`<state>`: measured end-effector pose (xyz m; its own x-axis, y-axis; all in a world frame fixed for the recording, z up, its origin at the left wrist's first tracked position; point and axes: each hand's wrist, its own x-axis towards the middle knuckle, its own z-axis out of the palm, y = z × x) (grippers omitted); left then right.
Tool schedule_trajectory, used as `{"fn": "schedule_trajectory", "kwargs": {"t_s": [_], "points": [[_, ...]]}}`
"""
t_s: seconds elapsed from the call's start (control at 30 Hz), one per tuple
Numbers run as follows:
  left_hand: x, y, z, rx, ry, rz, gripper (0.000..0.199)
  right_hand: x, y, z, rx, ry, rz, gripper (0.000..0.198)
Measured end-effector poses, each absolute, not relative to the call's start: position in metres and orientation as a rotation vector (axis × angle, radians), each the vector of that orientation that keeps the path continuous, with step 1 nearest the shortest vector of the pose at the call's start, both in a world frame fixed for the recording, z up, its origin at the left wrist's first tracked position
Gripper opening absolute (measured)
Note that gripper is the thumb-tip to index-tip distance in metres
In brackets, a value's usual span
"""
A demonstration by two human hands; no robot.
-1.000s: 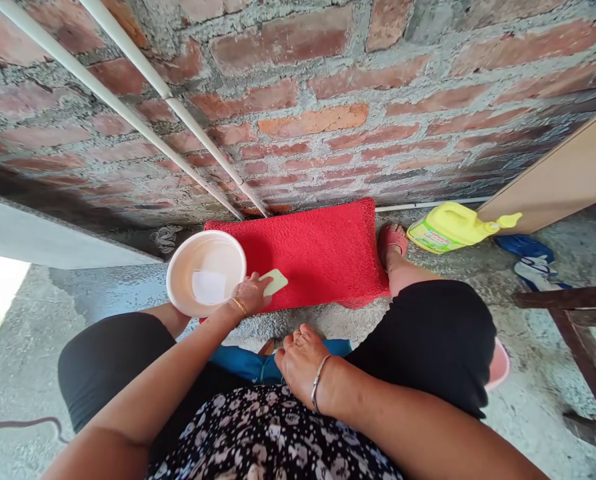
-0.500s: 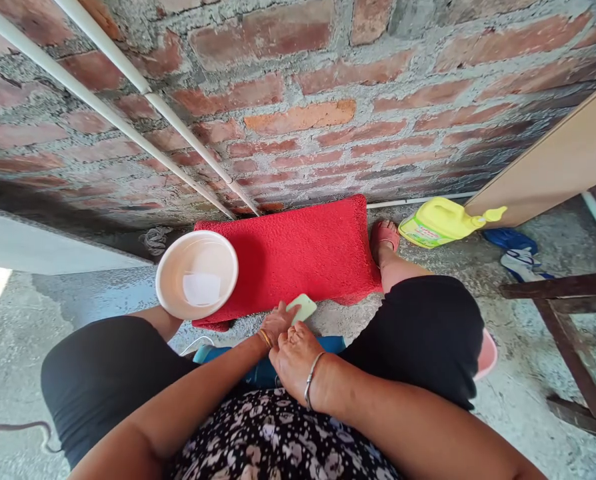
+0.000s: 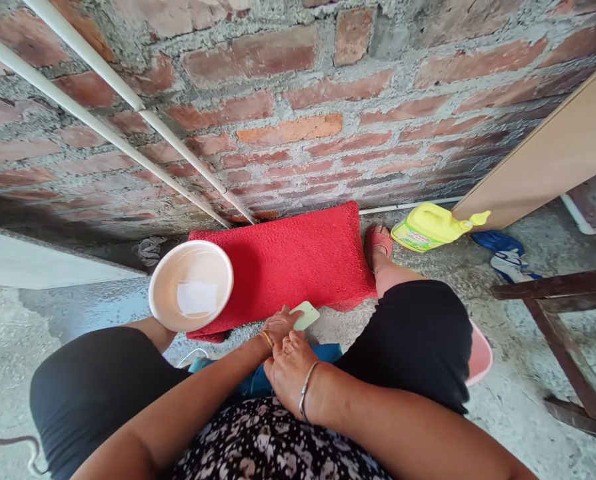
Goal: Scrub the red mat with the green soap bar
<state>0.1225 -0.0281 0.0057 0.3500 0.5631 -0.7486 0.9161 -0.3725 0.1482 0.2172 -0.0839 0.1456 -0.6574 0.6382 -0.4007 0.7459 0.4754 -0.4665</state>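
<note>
My left hand [image 3: 281, 327], a yellow bangle at its wrist, grips a flat, pale green piece [image 3: 305, 316] with rounded corners and a small hole; its exact kind is unclear. My right hand [image 3: 294, 373], wearing a silver bangle, lies against the back of the left hand with curled fingers. Whether those fingers hold anything is hidden. Just beyond both hands is a low block covered with red cloth [image 3: 288, 257]. A pale basin [image 3: 154, 293] of liquid rests at its left end, with a white reflection or sheet showing inside.
Ahead rises a brick wall [image 3: 288, 130] with white pipes [image 3: 178, 150]. To the right are a yellow jug [image 3: 428, 225], a shoe [image 3: 511, 265] and a dark wooden frame [image 3: 568, 287]. A pink tub [image 3: 479, 357] shows behind my right knee; blue cloth [image 3: 253, 381] lies below my forearms.
The view has shifted slightly, so the surroundings sit a little lower and further left. Both hands keep nearly the same pose, and the green piece stays in the left hand.
</note>
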Motion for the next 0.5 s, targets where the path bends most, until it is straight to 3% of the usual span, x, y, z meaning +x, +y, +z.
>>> {"fn": "schedule_trajectory", "kwargs": {"t_s": [0.2,0.3,0.5], "points": [[0.136,0.064,0.025,2.066,1.725,-0.501,0.051,0.214,-0.082,0.145,1.091,2.518,-0.841,0.038],[0.153,0.102,0.024,1.950,1.910,-0.469,0.051,0.211,-0.080,0.143,1.146,2.515,-0.822,0.029],[0.170,0.041,0.011,2.053,1.796,-0.545,0.049,0.211,-0.084,0.140,1.191,2.559,-0.832,0.022]]}}
